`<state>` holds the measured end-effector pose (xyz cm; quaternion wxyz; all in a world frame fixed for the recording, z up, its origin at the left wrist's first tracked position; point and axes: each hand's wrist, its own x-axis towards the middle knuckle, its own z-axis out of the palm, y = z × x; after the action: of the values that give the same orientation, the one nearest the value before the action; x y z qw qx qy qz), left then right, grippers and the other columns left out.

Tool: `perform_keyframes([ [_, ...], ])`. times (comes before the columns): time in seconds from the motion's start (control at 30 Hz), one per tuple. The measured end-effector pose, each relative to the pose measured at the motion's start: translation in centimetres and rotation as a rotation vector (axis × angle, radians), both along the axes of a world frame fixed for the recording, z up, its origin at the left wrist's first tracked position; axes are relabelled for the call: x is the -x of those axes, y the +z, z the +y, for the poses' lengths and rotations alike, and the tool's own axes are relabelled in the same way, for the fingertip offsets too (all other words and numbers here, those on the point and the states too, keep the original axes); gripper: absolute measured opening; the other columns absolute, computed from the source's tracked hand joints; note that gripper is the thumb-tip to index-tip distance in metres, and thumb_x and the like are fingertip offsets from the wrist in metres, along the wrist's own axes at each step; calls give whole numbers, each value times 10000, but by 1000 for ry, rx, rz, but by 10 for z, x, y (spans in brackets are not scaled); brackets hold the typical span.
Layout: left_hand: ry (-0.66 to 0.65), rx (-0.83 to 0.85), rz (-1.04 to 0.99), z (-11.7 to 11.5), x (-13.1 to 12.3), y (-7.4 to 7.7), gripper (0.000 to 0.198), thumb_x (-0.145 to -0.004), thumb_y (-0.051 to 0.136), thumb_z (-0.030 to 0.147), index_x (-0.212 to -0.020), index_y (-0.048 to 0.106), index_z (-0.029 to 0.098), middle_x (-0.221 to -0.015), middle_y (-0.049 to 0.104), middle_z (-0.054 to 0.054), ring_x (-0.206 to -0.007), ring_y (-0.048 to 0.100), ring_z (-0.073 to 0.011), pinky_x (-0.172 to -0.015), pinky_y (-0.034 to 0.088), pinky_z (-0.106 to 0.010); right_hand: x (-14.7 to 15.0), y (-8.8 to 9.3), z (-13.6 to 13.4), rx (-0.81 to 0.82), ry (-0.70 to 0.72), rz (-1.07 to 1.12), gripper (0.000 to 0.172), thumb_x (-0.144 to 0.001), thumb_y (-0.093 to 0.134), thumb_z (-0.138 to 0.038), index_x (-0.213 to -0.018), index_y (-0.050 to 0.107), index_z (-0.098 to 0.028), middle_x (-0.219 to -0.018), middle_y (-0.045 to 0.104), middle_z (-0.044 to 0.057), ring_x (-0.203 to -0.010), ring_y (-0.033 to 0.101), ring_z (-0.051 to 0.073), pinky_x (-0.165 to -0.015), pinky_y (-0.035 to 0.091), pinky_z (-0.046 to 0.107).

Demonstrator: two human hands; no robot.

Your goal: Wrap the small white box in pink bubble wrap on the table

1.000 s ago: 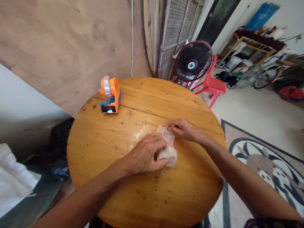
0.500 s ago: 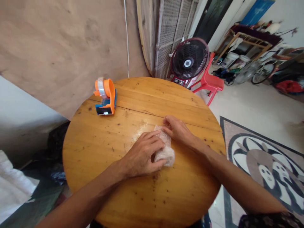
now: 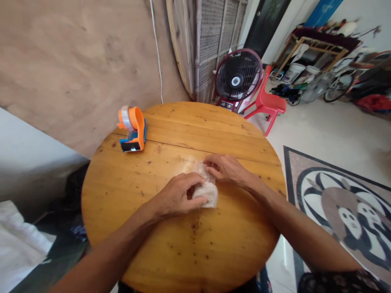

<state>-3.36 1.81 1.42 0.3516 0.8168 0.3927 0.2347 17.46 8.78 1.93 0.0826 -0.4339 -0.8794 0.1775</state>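
A whitish, translucent wrapped bundle (image 3: 207, 194) lies on the round wooden table (image 3: 171, 248), its thinner end pointing away from me. My left hand (image 3: 180, 193) is curved around the bundle's left side, thumb on the near part and fingers on the far part. At the thinner far end, my right hand (image 3: 224, 167) has its fingers bent and pinching the wrapping's edge. What is inside the wrapping cannot be made out. An orange and blue tape dispenser (image 3: 134, 129) with a roll of clear tape stands at the table's far left.
Beyond the table stand a dark red fan (image 3: 238, 75) and a red plastic chair (image 3: 269, 101). A wooden panel (image 3: 76, 61) rises behind the table's left side. White sacking (image 3: 21, 244) lies at the lower left. A panda-patterned floor design (image 3: 345, 211) is at right.
My left fingers have drawn in closer around the bundle. My right fingers have curled onto its far end. The view has shifted slightly.
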Motion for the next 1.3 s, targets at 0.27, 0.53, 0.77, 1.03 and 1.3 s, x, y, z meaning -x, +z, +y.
perform_keyframes([
  [0.27,62,190,66,9,-9,14,189,-759,632,343,-838,591,176,-794,576,0,-712,508,-139,-647,398,-257,-8,-14,-4,-29,86,108,98,-845,577,-184,-884,666,-198,-933,653,37,-850,579,162,-713,369,246],
  [0.53,31,491,-27,25,-12,15,235,-741,658,352,-861,571,169,-785,581,14,-706,522,-128,-639,416,-244,-8,-16,-8,-37,77,154,151,-866,543,-172,-896,691,-178,-948,647,63,-877,570,169,-745,379,258],
  [0.77,71,686,-88,35,-13,18,280,-682,714,363,-824,595,152,-790,596,13,-719,535,-122,-662,420,-232,-11,-12,-9,-32,114,163,237,-892,472,-140,-906,707,-169,-946,646,67,-866,563,160,-763,384,260],
  [1.03,78,921,-74,58,-18,26,320,-658,751,393,-817,637,140,-741,624,-5,-643,585,-123,-589,472,-231,-13,-13,-5,22,153,190,241,-879,464,-144,-884,705,-150,-935,660,83,-837,570,165,-730,396,264],
  [1.3,148,997,-6,75,-21,30,429,-628,779,486,-827,654,128,-702,667,-33,-605,632,-147,-567,514,-251,-28,4,-5,239,121,346,332,-867,444,-148,-1126,642,-209,-1056,692,53,-901,619,182,-789,437,288],
])
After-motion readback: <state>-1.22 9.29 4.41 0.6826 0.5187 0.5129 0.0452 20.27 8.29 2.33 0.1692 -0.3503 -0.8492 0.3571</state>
